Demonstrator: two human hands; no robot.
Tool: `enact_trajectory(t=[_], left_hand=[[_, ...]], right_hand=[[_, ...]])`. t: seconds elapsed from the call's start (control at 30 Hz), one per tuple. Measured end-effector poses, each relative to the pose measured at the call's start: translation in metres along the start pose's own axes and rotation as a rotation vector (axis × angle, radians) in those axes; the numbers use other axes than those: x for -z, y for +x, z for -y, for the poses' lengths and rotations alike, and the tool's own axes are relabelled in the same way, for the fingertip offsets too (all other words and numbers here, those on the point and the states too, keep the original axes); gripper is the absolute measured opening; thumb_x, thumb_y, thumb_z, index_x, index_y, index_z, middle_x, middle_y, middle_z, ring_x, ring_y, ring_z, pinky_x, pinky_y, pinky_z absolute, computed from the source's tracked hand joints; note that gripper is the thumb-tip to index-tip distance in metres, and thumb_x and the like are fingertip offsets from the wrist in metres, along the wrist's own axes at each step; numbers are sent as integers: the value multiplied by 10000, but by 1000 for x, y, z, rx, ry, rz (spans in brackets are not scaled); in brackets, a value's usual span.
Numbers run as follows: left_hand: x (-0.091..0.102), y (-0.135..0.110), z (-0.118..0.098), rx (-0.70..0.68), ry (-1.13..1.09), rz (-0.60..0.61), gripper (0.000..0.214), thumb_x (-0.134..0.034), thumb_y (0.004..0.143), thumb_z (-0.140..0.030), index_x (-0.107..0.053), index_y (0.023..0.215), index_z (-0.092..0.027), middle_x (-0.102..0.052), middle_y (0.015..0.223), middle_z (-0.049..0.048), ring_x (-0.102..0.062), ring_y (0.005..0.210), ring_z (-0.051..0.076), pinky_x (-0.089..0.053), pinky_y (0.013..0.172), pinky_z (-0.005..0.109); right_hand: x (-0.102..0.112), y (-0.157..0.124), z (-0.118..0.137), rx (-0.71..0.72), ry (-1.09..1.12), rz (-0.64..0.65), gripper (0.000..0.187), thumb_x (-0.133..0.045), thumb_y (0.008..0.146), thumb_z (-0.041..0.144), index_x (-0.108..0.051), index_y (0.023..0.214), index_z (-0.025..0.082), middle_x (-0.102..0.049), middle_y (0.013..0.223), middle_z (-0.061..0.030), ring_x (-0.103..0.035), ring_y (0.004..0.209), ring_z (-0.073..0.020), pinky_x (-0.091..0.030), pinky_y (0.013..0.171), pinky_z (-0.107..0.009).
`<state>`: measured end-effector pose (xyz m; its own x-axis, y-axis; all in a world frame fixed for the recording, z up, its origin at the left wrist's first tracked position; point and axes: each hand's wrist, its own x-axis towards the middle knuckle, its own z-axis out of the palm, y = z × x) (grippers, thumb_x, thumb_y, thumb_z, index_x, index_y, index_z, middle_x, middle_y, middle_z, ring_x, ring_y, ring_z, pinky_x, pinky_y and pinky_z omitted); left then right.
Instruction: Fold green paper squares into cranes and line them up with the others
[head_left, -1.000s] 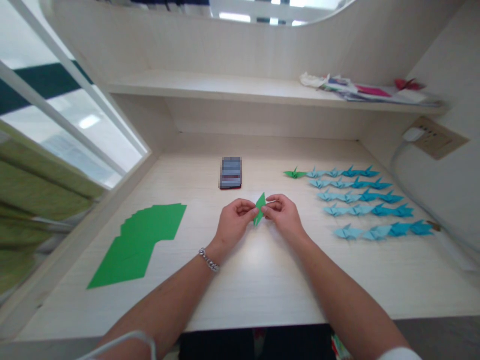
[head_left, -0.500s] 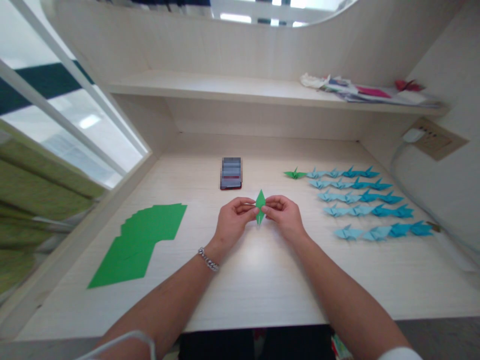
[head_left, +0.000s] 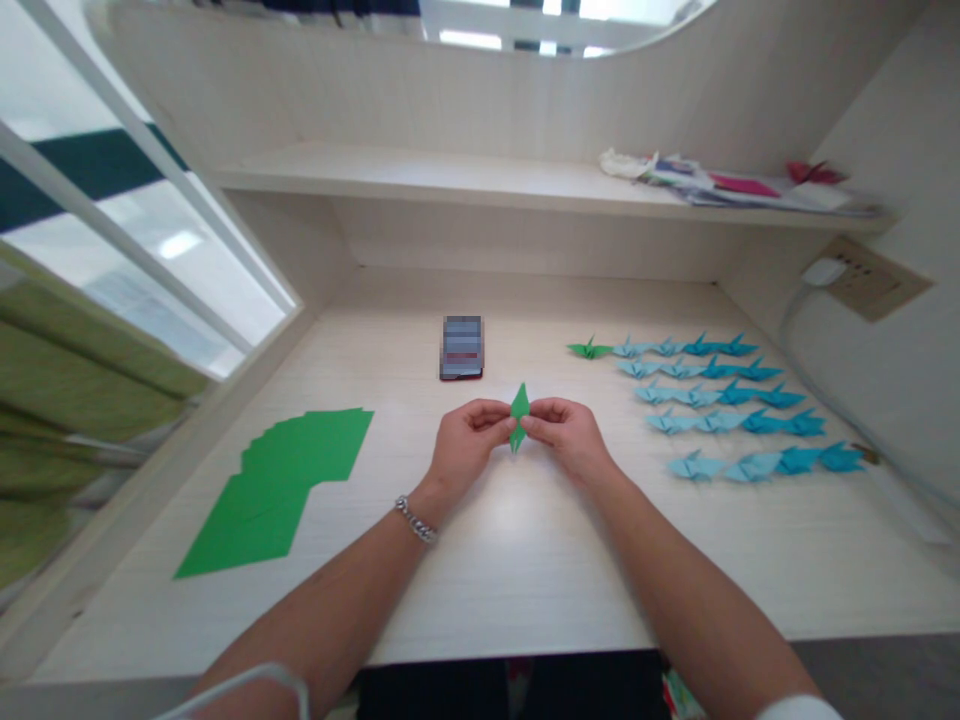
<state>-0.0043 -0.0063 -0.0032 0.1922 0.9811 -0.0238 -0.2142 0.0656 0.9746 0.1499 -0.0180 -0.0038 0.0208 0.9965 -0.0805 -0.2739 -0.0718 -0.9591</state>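
A narrow diamond of folded green paper (head_left: 520,404) is held upright over the middle of the desk, its lower tip split in two. My left hand (head_left: 472,440) pinches its left edge between thumb and fingers. From the other side, my right hand (head_left: 564,432) grips the right edge, with the thumb on the paper's near face. Both hands' fingertips are partly hidden behind the paper. To the left lie fanned green paper sheets (head_left: 300,460). A finished green paper crane (head_left: 590,349) stands beyond my right hand, at the left end of the back row of blue paper cranes (head_left: 720,345).
Several rows of light and darker blue cranes fill the desk's right side. A phone (head_left: 462,348) lies beyond my hands. Papers (head_left: 742,185) rest on the shelf (head_left: 450,180) above. A white plug (head_left: 825,270) with its cable sits in the right wall socket.
My hands and the folded green paper have dipped slightly toward me. The paper looks narrower, turned a little, and my right thumb has shifted slightly left and down.
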Motion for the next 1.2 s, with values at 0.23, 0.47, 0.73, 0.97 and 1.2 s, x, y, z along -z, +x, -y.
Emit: enact_trajectory(t=[0.23, 0.47, 0.73, 0.97, 1.2], left_hand=[[2, 2, 2, 46, 96, 43, 243, -780, 595, -237, -673, 782, -124, -700, 744, 65, -654, 664, 169, -544, 678, 324], [2, 2, -4, 58, 118, 90, 193, -753, 621, -215, -680, 781, -135, -698, 735, 57, -652, 662, 164, -547, 683, 324], [1, 0, -8, 86, -28, 75, 155, -750, 606, -188, -679, 739, -154, -668, 681, 12, -634, 636, 141, -549, 656, 305], [2, 0, -8, 36, 45, 97, 100, -723, 615, -150, -685, 707, -150, -686, 691, 28, -646, 637, 148, -548, 674, 310], [1, 1, -6, 59, 64, 84, 133, -711, 639, -189, -711, 763, -140, -701, 738, 52, -648, 655, 155, -547, 699, 322]], right_hand=[[4, 3, -1, -7, -164, 48, 236, -760, 562, 322, -694, 725, 163, -697, 704, -24, -630, 632, -155, -523, 665, -307], [6, 1, 0, -16, -166, 109, 222, -750, 590, 305, -687, 754, 170, -693, 693, -16, -635, 605, -144, -532, 622, -295], [5, -3, 8, -59, -51, 102, 255, -782, 526, 277, -708, 750, 179, -691, 669, -9, -637, 599, -146, -543, 620, -307], [5, -2, 7, -99, -20, 86, 198, -731, 613, 320, -703, 717, 153, -683, 673, -35, -636, 609, -157, -544, 624, -323], [6, 0, 3, 8, -170, 44, 181, -744, 588, 240, -682, 735, 155, -686, 676, -29, -631, 607, -153, -531, 628, -306]])
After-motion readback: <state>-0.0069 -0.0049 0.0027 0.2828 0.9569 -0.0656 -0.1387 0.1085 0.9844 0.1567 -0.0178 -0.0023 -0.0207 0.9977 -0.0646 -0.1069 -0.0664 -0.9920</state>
